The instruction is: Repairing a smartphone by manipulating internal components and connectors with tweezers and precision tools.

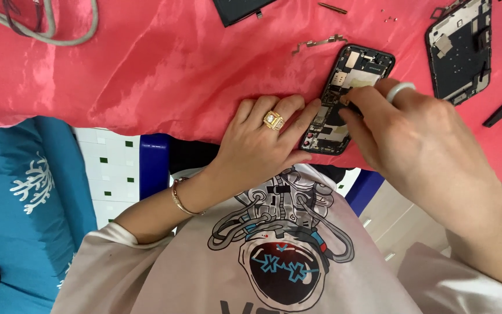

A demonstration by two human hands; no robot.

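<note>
You're working over a shiny, satin-like pink cloth (164, 64), creased and catching light. The opened phone (347, 99) is showing matt black plastic and dull metal plates. Your gold ring (272, 120) is gleaming; the white ring (400, 91) is looking smooth and glossy.

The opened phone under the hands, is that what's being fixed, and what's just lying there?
In use:
- opened phone, pressed down by the left hand
- right hand, fingertips pinching inside it

Lying about on the red cloth:
- second opened phone
- dark flat part
- bent metal strip
- grey cable
- tiny screws
</note>
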